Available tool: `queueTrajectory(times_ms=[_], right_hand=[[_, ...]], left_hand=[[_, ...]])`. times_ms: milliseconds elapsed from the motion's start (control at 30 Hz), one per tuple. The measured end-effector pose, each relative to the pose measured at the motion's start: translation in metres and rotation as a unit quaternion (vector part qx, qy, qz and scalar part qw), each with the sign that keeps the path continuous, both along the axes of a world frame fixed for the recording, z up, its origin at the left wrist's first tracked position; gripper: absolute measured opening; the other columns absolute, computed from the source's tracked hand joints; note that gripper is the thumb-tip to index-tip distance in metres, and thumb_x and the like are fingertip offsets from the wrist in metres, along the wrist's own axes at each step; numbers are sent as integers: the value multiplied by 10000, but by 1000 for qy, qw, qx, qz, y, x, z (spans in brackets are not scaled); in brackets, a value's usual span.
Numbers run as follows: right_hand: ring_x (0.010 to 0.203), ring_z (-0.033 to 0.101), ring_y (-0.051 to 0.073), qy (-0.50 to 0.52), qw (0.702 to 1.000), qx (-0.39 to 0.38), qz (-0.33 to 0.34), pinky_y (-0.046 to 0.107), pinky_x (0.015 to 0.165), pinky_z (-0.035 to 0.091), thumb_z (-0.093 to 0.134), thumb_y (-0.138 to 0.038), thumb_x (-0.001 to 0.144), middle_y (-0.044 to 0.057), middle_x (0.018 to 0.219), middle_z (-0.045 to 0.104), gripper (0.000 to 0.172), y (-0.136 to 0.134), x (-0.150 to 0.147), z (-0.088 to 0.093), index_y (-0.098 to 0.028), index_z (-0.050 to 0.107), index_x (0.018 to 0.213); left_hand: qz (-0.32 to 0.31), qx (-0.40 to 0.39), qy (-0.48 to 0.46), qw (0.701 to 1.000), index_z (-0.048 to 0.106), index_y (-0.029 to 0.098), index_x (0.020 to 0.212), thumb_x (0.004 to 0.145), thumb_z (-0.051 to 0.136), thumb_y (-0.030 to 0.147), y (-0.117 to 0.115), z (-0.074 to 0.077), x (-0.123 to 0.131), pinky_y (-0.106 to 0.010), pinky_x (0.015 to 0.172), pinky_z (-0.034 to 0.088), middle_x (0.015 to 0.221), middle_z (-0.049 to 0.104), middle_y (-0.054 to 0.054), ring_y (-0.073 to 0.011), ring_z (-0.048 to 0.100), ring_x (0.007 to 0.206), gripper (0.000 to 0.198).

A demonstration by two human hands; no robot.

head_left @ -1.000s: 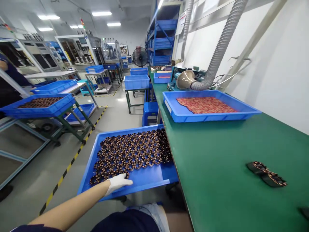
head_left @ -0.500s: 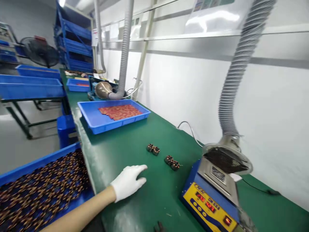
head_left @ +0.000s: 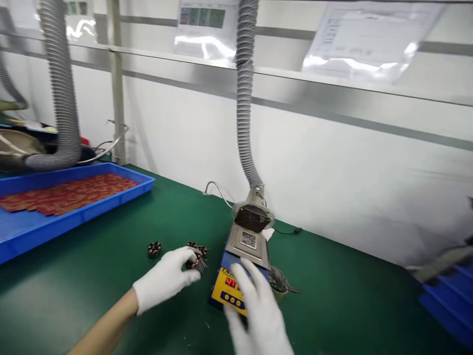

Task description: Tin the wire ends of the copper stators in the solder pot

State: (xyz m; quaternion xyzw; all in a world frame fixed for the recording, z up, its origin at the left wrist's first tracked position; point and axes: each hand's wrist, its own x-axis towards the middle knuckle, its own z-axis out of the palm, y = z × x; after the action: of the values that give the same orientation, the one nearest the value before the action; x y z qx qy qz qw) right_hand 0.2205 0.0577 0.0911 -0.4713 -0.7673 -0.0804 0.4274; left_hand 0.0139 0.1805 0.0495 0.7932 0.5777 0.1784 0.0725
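My left hand (head_left: 166, 278), in a white glove, has its thumb and fingers closed round a small copper-wound stator (head_left: 195, 264) above the green bench. More wound stators (head_left: 201, 249) show just behind it, partly hidden by my fingers. A single stator (head_left: 154, 249) stands to the left of that hand. My right hand (head_left: 258, 310), also gloved and slightly blurred, is held with its fingers apart over the front of a blue-and-yellow bench unit (head_left: 218, 291). No object shows in the right hand. The unit has a red digital display and a metal top plate (head_left: 258, 251).
A hood (head_left: 254, 204) on a grey hose hangs behind the unit. Beside the unit is a small container (head_left: 279, 281) with a metal tool. A blue tray (head_left: 111, 199) of red-and-copper pieces lies left. Blue bins (head_left: 449, 296) stand at the right edge.
The view has swung right. My left hand, empty before, now holds a stator from the bench. My right hand has come into view over the unit.
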Motion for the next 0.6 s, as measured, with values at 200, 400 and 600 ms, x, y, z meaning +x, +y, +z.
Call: queueTrajectory(times_ms=[200,400,600], right_hand=[[1065,621,291,396,914,-69,56,410,890,531,617,-375,816,117,1171,639,439,-1,-12,7,-234,559,1228],[1033,627,261,584,785,-146,144,403,954,473,623,-510,801,61,1021,700,334,-11,16,39,-257,689,1009],[761,617,168,475,875,-67,62,240,710,509,720,-427,742,25,790,647,182,-16,25,45,-246,727,719]], left_hand=[[-128,128,-136,974,612,249,1068,837,575,467,-31,44,68,-455,949,431,1166,602,-102,-319,501,1153,319],[-228,283,-246,899,519,252,1123,900,468,542,-80,78,104,-345,832,498,1106,630,-75,-241,595,1005,369],[-326,212,-280,878,533,283,1098,852,613,468,-91,83,98,-254,817,501,1045,661,-4,-178,623,943,318]])
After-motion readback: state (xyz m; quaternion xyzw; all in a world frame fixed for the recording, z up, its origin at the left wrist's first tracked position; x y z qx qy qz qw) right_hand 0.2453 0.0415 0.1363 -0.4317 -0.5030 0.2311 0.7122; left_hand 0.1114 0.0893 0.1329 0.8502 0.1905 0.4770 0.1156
